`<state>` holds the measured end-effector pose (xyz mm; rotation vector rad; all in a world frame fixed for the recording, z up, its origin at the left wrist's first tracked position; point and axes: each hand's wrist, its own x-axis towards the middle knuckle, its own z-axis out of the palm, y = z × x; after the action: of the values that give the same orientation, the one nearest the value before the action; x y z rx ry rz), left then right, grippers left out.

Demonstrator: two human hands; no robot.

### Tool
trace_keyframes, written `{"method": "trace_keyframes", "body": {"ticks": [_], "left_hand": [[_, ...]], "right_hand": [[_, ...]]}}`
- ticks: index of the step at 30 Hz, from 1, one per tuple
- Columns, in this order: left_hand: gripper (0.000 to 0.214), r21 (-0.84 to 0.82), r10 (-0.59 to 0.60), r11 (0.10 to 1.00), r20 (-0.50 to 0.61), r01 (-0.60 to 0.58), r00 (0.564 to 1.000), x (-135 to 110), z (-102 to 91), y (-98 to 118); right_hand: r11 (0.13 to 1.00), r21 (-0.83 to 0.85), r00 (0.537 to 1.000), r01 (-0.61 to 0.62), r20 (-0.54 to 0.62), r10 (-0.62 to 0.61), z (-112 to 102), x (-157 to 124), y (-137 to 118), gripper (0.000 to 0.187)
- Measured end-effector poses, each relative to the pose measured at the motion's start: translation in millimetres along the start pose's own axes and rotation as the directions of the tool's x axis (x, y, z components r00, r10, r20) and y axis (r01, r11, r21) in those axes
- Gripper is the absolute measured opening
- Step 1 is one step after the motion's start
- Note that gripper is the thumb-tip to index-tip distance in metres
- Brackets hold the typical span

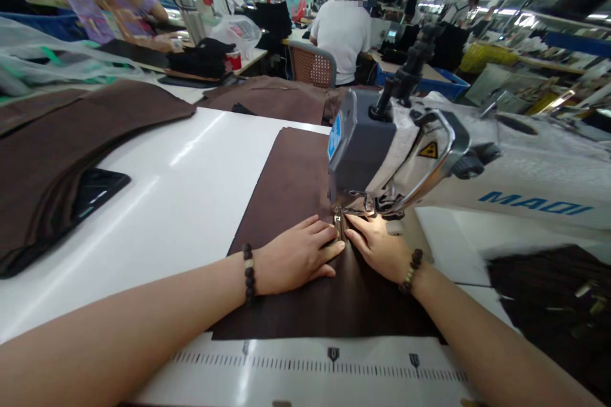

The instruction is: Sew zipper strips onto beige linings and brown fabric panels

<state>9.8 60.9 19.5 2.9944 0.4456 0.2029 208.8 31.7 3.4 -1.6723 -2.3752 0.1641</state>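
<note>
A brown fabric panel (281, 197) lies flat under the sewing machine (363, 140). My left hand (300, 253) rests on it with fingers stretched out, the fingertips just left of the presser foot (338, 217). On the other side, my right hand (377, 245) lies on the cloth with its fingers extended toward the foot. Between my hands a narrow zipper-like strip (342, 234) runs to the foot; its exact kind is hard to make out. Both hands press the cloth down without gripping it. The needle point is hidden.
Stacked brown fabric pieces (95, 121) lie at the left, over a dark phone-like slab (102, 187). A printed ruler (305, 365) runs along the front edge. Dark cloth with small metal parts (563, 305) is at the right. Co-workers sit beyond, one in a white shirt (341, 32).
</note>
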Motion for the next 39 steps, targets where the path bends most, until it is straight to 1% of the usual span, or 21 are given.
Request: {"method": "trace_keyframes", "body": {"ticks": [2,5,8,11,14,19,23,28,39], "left_hand": [[0.036,-0.007,-0.005,1.0,0.0,0.005,1.0,0,1.6,3],[0.033,-0.014,-0.066,0.998,-0.003,0.066,0.998,0,4.7,12],[0.038,-0.028,-0.128,0.991,-0.026,0.127,0.991,0,6.5,21],[0.043,-0.06,-0.139,0.989,-0.054,0.136,0.989,-1,6.3,24],[0.044,-0.068,-0.13,0.99,-0.064,0.125,0.989,-2,5.5,24],[0.039,-0.055,-0.113,0.993,-0.069,0.109,0.991,-3,5.3,23],[0.04,-0.063,-0.119,0.991,-0.08,0.115,0.99,-2,6.2,24],[0.042,-0.074,-0.13,0.989,-0.076,0.124,0.989,-2,7.5,23],[0.04,-0.085,-0.129,0.989,-0.048,0.124,0.991,0,5.5,16]], "right_hand": [[0.999,0.033,1.0,-0.015,0.018,0.015,0,2,1,0.033],[0.999,0.036,0.999,-0.038,0.028,0.037,0,3,2,0.033],[0.998,0.023,0.998,-0.063,0.027,0.062,-1,3,1,0.033],[0.997,0.037,0.998,-0.065,0.019,0.064,-2,3,0,0.032],[0.997,0.04,0.998,-0.06,0.011,0.06,-3,2,-1,0.032],[0.998,0.032,0.998,-0.062,-0.011,0.063,-2,1,0,0.033],[0.997,0.036,0.997,-0.065,-0.026,0.066,1,2,1,0.033],[0.996,0.058,0.998,-0.068,-0.012,0.068,2,2,2,0.031],[0.99,0.086,0.993,-0.115,0.028,0.113,6,7,7,0.032]]}}
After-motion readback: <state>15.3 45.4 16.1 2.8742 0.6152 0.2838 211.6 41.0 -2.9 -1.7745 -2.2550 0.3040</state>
